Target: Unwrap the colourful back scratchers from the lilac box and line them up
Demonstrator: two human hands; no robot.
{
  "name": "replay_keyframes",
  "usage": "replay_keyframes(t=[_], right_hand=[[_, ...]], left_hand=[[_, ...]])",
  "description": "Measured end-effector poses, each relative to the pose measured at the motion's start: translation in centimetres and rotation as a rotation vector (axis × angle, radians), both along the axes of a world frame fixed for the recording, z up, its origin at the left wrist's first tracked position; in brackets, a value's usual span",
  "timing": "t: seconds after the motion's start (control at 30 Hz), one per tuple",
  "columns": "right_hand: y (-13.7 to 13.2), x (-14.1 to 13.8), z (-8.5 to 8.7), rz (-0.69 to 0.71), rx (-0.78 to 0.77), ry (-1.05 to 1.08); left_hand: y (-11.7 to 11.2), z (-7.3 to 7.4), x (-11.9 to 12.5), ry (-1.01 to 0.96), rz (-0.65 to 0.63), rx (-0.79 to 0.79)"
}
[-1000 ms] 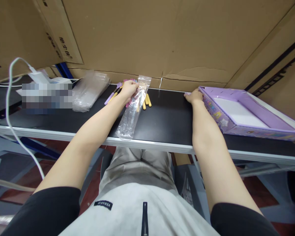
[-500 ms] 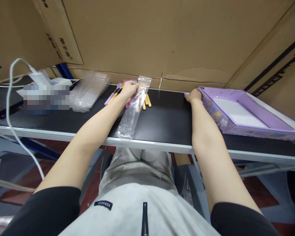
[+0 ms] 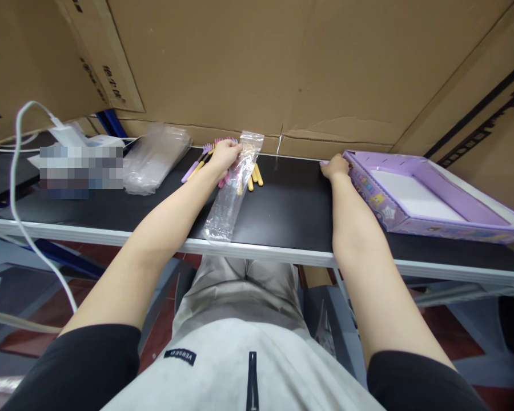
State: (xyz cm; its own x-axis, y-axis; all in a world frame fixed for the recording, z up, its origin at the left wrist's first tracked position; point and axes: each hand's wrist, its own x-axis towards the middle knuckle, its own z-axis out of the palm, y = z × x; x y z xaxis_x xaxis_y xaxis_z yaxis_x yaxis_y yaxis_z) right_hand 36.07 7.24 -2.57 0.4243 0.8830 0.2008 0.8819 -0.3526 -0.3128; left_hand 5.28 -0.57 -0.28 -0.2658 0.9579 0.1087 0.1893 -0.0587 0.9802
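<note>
My left hand point(image 3: 227, 154) is closed, pinching the upper left edge of a long clear plastic bag point(image 3: 223, 214) that slants down to the table's front edge. Behind and under the bag lie several comb-like hair brushes with pink and purple toothed heads; a purple handle point(image 3: 190, 172) pokes out on the left and yellow handles point(image 3: 259, 174) on the right. My right hand point(image 3: 337, 166) is at the back left corner of an open purple box point(image 3: 374, 201). Its fingers curl in, partly hidden, with a small lilac bit at their tips; I cannot tell what that belongs to.
A stack of clear plastic bags point(image 3: 156, 160) lies left of the brushes. Further left stands a white device with a plug and white cable point(image 3: 15, 165). Cardboard point(image 3: 257, 68) walls the back of the black table point(image 3: 291, 211), which has a metal front edge.
Almost nothing differs. My right hand and the purple box sit very slightly further left in the view; my left hand keeps its hold on the bag.
</note>
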Motion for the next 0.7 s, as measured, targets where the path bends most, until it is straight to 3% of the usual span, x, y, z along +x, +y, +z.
replay_keyframes(t=[0.17, 0.27, 0.5, 0.6, 0.7], right_hand=[[-0.3, -0.4, -0.2, 0.026, 0.026, -0.022], [-0.5, -1.6, 0.4, 0.117, 0.111, -0.107], [-4.0, -8.2, 3.1, 0.633, 0.261, -0.368], [-5.8, -10.8, 3.3, 0.831, 0.266, -0.471], [-7.0, -12.0, 2.9, 0.926, 0.249, -0.51]], left_hand=[[0.3, -0.1, 0.0, -0.012, 0.007, 0.057], [0.6, -0.3, -0.1, 0.005, 0.027, 0.082], [1.3, -0.6, -0.4, 0.006, 0.034, 0.194], [0.9, -0.4, -0.2, 0.035, 0.038, 0.211], [0.2, -0.2, 0.3, 0.042, -0.021, 0.2]])
